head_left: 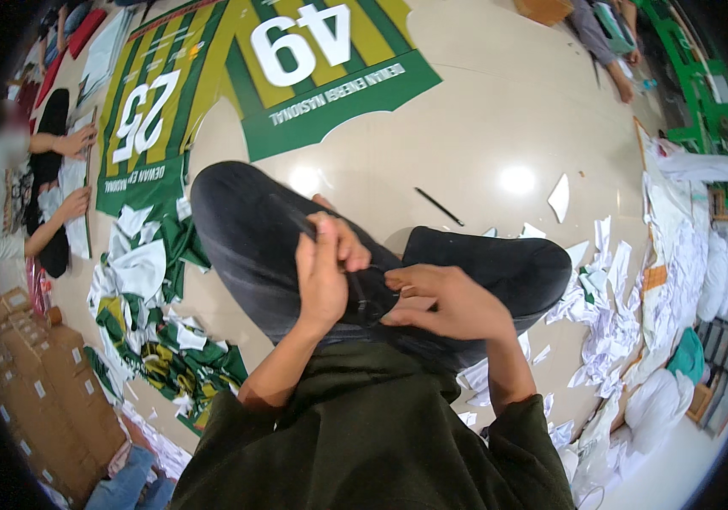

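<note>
I sit cross-legged in black trousers [245,229], with both hands over my lap. My left hand [327,268] is closed, thumb up and fingers curled round a slim dark thing [362,297]. Against the black trousers its kind cannot be told. My right hand [449,302] is closed in a pinch at the other side of it, thumb and forefinger close together; what lies between them is hard to make out. On the floor beyond my knees lies a thin black stick-like tool [439,206], touched by neither hand.
Green-and-yellow striped jersey panels [321,127] with white numerals lie ahead. Fabric scraps [139,263] heap at left, white offcuts [602,323] at right. Brown cartons [49,391] stand at lower left. Another person's hands [75,140] rest on a board at far left. Green metal frame [696,132] at right.
</note>
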{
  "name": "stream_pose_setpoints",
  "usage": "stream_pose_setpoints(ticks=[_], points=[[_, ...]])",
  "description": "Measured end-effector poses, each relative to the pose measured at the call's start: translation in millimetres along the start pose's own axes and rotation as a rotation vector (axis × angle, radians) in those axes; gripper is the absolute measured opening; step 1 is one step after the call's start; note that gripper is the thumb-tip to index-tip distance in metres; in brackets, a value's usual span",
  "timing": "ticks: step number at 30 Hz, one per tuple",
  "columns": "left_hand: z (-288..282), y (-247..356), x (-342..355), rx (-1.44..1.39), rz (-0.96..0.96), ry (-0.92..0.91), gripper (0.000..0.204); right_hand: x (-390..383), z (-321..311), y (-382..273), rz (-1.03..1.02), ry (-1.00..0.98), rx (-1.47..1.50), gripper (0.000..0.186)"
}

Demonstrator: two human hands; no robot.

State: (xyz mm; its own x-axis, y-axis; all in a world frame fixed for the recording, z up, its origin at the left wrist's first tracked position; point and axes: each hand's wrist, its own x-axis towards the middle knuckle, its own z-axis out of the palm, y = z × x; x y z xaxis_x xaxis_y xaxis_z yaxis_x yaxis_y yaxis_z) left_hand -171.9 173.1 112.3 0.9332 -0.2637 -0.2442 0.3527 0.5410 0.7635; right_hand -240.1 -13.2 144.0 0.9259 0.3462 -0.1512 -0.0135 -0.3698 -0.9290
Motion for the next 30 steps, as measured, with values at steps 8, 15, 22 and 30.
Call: stream_pose_setpoints(ticks=[8, 15, 22, 30], points=[[-12, 0, 3, 0.022, -0.063, 0.041, 0.029, 3, -57, 11, -0.164, 0.581, 1.273, 0.019], [-16, -5, -2, 0.048, -0.092, 0.071, 0.026, 16, -58, 12, -0.308, 0.521, 1.375, 0.021], [-11, 1, 0, 0.051, -0.117, 0.074, 0.03, 16, -56, 16, -0.387, 0.428, 1.448, 0.022], [-15, -7, 1, 0.046, -0.113, 0.016, 0.024, 26, -58, 26, -0.912, -0.201, 1.575, 0.027]])
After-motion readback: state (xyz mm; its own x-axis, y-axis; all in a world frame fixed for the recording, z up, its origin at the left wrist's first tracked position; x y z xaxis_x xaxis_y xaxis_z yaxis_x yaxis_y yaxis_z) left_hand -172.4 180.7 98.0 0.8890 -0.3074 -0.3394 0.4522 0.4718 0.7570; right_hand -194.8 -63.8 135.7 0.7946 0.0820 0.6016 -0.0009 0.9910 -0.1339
